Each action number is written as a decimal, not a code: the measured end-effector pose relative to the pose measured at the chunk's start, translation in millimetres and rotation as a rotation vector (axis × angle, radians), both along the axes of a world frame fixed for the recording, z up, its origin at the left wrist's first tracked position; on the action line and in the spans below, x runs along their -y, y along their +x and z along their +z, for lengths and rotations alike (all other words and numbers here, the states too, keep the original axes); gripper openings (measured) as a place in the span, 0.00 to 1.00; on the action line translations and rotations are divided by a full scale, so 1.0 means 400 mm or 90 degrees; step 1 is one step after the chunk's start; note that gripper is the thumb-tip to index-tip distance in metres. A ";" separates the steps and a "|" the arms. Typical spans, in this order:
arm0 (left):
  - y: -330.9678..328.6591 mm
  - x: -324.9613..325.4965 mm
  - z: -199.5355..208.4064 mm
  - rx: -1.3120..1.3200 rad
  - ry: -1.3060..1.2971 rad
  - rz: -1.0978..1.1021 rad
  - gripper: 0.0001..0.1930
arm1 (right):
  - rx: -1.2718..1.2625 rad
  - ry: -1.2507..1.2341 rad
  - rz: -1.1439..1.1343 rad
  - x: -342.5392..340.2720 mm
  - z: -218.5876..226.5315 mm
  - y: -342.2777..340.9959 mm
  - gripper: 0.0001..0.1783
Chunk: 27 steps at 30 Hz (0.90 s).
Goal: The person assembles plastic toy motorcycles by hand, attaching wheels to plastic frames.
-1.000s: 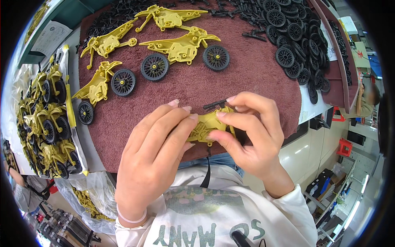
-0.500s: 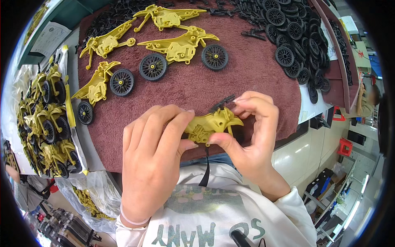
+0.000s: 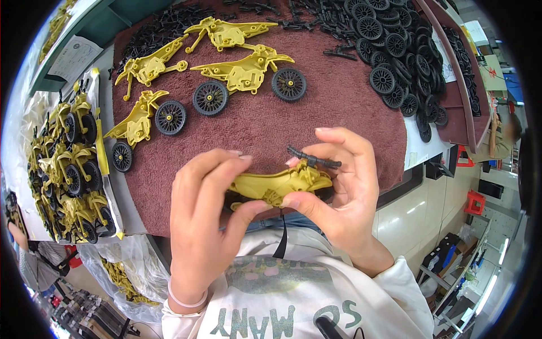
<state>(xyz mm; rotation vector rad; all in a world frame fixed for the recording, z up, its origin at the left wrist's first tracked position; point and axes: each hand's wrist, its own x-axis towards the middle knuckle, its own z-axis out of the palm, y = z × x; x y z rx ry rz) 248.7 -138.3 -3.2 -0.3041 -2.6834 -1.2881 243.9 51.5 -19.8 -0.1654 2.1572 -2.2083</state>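
Toy motorcycle [image 3: 262,183] pinched by left fingers [image 3: 216,183], right fingers [image 3: 313,208]; wheel heap [image 3: 396,46] right, frame halves [image 3: 241,73] beyond.

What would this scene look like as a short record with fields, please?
Held item: yellow toy motorcycle with a black handlebar
Left hand: holds the end away from the handlebar
Right hand: holds the handlebar end
Surface: reddish-brown towel
Yellow body halves: four on the towel, two with black wheels
Loose wheels: heaped at upper right
Assembled motorcycles: grouped at left, beside the towel
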 end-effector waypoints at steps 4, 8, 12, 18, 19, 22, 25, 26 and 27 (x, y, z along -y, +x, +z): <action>0.007 0.013 -0.014 0.035 0.125 -0.033 0.18 | -0.033 0.003 0.027 -0.006 -0.001 0.001 0.31; 0.007 0.012 -0.018 0.047 0.138 -0.019 0.17 | -0.035 0.065 0.127 -0.041 0.018 -0.038 0.25; 0.002 0.007 -0.024 0.031 0.092 -0.028 0.17 | 0.023 0.023 0.308 -0.113 0.040 -0.107 0.21; 0.006 -0.001 -0.039 -0.018 0.100 -0.032 0.18 | -0.024 0.182 0.466 -0.136 0.092 -0.200 0.17; 0.008 -0.003 -0.040 -0.028 0.094 -0.033 0.18 | -0.023 0.183 0.469 -0.131 0.095 -0.206 0.17; 0.012 -0.006 -0.042 -0.049 0.076 -0.029 0.19 | -0.070 0.230 0.488 -0.114 0.107 -0.234 0.16; 0.020 -0.008 -0.049 -0.070 0.066 -0.019 0.21 | -0.113 0.309 0.527 -0.091 0.126 -0.256 0.13; 0.020 -0.009 -0.051 -0.068 0.068 -0.018 0.21 | -0.198 0.326 0.514 -0.086 0.122 -0.261 0.12; 0.020 -0.010 -0.052 -0.074 0.074 -0.020 0.22 | -0.282 0.342 0.498 -0.082 0.118 -0.265 0.11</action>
